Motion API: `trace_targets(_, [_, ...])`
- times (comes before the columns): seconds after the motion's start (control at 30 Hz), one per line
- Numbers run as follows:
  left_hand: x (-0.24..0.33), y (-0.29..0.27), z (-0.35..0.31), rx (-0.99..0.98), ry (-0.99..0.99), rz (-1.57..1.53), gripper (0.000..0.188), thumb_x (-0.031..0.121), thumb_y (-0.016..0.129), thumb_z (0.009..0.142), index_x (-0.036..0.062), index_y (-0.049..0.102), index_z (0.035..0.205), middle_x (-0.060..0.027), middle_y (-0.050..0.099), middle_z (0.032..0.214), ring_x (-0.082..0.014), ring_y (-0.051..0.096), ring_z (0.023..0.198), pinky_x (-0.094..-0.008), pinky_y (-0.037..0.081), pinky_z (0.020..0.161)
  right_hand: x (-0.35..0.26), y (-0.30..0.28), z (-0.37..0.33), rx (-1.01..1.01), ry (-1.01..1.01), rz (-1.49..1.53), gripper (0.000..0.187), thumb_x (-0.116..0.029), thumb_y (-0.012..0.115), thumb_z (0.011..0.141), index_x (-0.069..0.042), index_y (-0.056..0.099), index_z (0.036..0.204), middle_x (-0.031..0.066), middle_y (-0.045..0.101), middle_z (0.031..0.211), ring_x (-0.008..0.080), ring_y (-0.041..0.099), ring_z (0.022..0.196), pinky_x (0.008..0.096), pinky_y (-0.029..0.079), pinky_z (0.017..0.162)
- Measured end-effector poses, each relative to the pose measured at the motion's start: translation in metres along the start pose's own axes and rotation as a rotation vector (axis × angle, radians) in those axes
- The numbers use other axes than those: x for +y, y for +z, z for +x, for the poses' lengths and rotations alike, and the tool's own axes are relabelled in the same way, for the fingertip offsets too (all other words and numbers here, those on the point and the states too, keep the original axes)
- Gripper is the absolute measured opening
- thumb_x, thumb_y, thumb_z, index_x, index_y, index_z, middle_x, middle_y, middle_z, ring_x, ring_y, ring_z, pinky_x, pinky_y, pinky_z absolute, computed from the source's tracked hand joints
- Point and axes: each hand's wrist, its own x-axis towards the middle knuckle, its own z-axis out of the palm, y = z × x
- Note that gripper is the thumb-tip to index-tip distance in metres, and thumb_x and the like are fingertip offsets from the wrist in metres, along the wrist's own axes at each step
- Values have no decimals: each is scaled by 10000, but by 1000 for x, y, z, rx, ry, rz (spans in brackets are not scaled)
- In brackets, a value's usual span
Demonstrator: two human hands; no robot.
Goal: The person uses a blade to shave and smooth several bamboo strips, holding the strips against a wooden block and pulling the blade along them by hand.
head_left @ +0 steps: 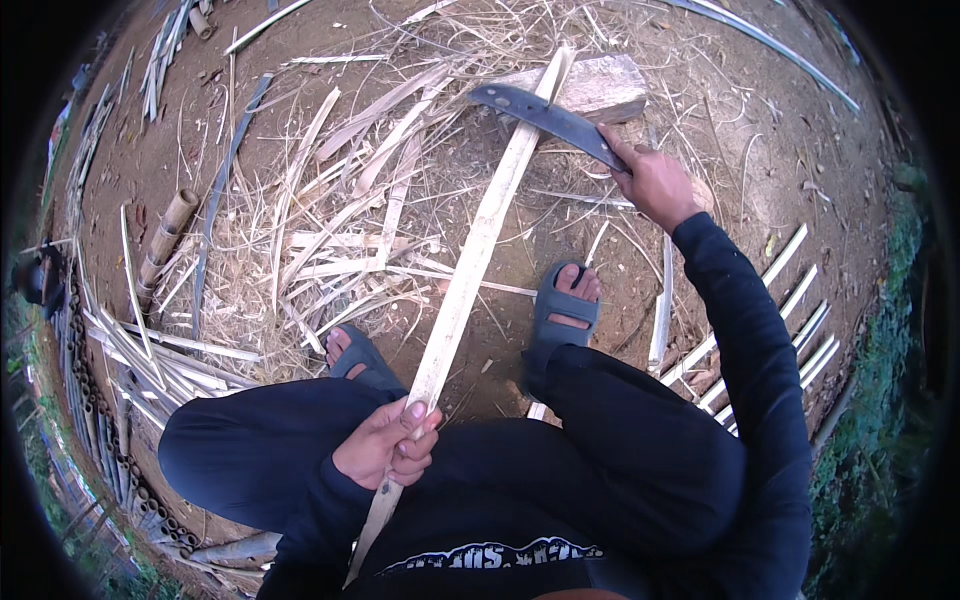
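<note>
- Bamboo strip slants over the wooden block near its left edge.
- I see the left hand clamped around the strip's near part, the right hand around the knife.
- I judge this shaving; the next stroke calls for a steady strip.

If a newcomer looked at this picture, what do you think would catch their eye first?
Most likely the dark, curved knife at top centre, held in the right hand and crossing over the long pale strip near its far end. The strip slants down the middle to the left hand. Next, perhaps, the tangle of pale scraps spread left of it.
</note>
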Motion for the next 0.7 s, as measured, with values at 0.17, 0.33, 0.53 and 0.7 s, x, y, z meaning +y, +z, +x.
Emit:
trace_targets(0.17, [1,-7,0,-21,30,-7,289,385,427,1072,116,449,969,49,296,645,-48,251,475,-218,226,423,-68,-6,-14,-112,-161,158,611,-271,633,929,-219,430,1503,130,642,718,277,663,580,466,555,559])
trace_targets(0.33, [-11,-9,-15,6,22,-36,292,392,446,1064,121,443,956,51,300,644,-48,251,473,-217,225,422,0,-9,22,-164,161,162,548,-214,574,945,-179,458,1480,152,669,759,301,683,628,444,584,642])
trace_targets(0.53, [-7,-12,-12,-38,-3,24,306,410,461,1053,122,443,952,50,290,634,-52,244,470,-227,214,423,-44,-18,12,-113,-195,87,553,-190,578,916,-172,476,1459,143,625,708,296,655,587,460,565,602])
trace_targets(0.7, [-14,-10,-10,-13,16,-12,289,386,470,1054,115,444,958,51,297,639,-48,248,469,-222,217,425,27,-5,43,-33,163,99,524,-219,579,942,-148,479,1451,165,662,739,321,682,639,466,572,627])
